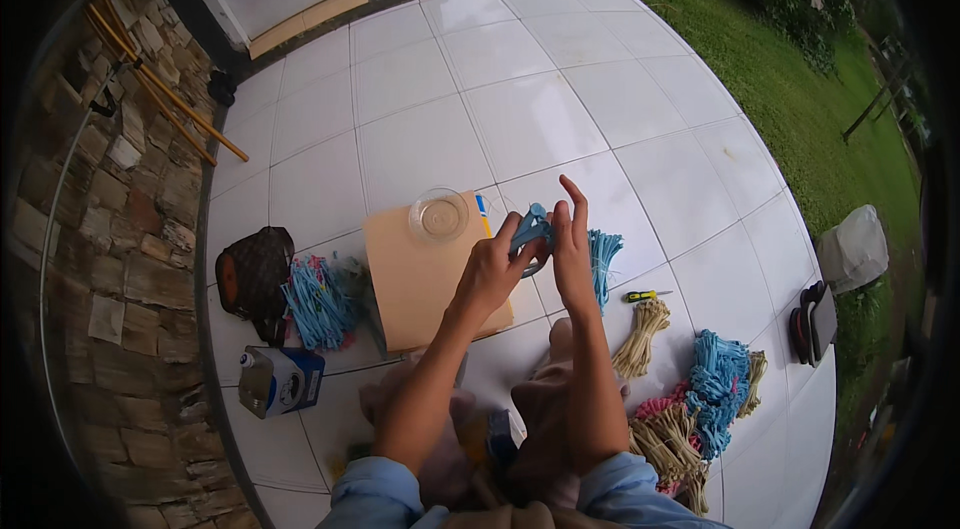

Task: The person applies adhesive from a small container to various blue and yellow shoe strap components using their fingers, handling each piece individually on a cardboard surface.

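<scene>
Both hands meet above the white tiled floor [420, 119], working one small blue bundle of strips [531, 227]: the left hand [492, 269] pinches it from the left with thumb and fingers closed on it, while the right hand [572, 254] presses against its right side with the fingers stretched upward, index finger highest. That bundle hangs in the air just over the right edge of a tan board [415, 279] lying on the tiles. On the board's far end stands a clear glass bowl [438, 215]. Just right of the hands lies a loose sheaf of blue strips [603, 259], and near it a yellow-handled screwdriver [646, 296] and a beige bundle [641, 337]. Farther right sits a heap of blue, pink and beige bundles [700, 409]. Left of the board lie more blue strips [318, 301], a brown bag [252, 274] and a blue carton [280, 381].
</scene>
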Available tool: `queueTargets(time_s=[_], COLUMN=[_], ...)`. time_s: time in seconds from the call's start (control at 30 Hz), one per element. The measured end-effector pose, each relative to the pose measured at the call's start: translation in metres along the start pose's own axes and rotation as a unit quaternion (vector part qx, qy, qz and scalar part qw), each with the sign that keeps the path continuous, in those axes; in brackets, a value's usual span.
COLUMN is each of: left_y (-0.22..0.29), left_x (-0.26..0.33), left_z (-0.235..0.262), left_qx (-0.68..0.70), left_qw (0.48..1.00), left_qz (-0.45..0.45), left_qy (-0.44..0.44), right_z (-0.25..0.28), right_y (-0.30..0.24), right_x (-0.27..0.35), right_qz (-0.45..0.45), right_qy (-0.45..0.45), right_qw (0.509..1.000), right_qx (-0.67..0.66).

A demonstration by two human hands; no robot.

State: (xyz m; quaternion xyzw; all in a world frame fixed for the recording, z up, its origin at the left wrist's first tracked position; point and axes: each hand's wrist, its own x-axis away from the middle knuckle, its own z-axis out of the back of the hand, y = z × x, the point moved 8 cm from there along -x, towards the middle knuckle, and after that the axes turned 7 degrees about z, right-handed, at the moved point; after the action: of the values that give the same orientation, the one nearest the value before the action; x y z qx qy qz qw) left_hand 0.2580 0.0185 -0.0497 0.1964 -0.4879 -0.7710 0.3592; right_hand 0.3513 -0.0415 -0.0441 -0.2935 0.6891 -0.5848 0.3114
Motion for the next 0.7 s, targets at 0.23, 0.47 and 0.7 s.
queueTargets(time_s=[0.23,0.47,0.7], left_y=[0.008,0.008,0.006], left_x=[-0.005,-0.01,-0.014], left_z=[-0.005,-0.019,-0.038], left_qx=[-0.105,-0.019,0.059], left_qw=[0.993,0.996,0.971], left_qz=[-0.049,-0.083,0.105], left_qy=[-0.035,-0.028,-0.205], right_z=[0.012,0.015,0.039], right_y=[0.011,0.005,0.015], right_x=[0.003,-0.008,-0.012], right_qz=[-0.041,0.086,0.021], right_qy=[0.04,0.116,0.116], right_qw=[0.998,0.988,0.986], right_qx=[-0.039,0.06,0.115])
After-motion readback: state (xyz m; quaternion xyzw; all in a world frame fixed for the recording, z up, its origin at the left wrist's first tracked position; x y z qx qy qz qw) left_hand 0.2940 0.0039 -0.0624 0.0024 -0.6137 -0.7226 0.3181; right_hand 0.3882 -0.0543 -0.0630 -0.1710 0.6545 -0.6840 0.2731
